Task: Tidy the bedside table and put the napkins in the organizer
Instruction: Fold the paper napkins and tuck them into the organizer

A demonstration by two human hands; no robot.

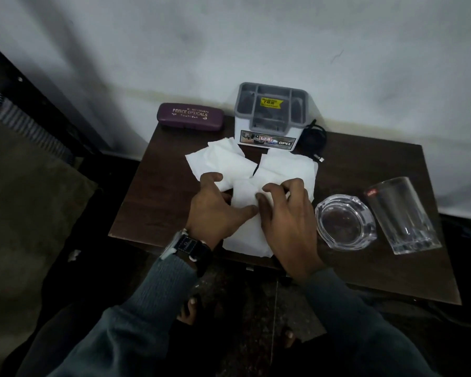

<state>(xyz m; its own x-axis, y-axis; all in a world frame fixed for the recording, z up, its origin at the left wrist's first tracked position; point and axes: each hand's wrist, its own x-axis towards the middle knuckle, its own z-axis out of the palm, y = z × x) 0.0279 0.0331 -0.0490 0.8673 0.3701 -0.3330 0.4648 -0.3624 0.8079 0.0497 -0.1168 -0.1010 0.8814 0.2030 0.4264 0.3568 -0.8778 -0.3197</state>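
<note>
Several white napkins [223, 161] lie spread over the middle of the dark wooden bedside table [152, 191]. My left hand [215, 210] rests on the nearest napkin, fingers curled over its left edge and thumb pressing on it. My right hand [286, 213] pinches the same napkin from the right with curled fingertips. A grey and white organizer [269, 118] with several compartments stands at the table's back, against the wall, just behind the napkins.
A purple glasses case [191, 116] lies at the back left. A black cable [314, 140] is coiled right of the organizer. A glass ashtray [344, 221] and a tall clear tumbler [403, 216] stand to the right. A bed lies left.
</note>
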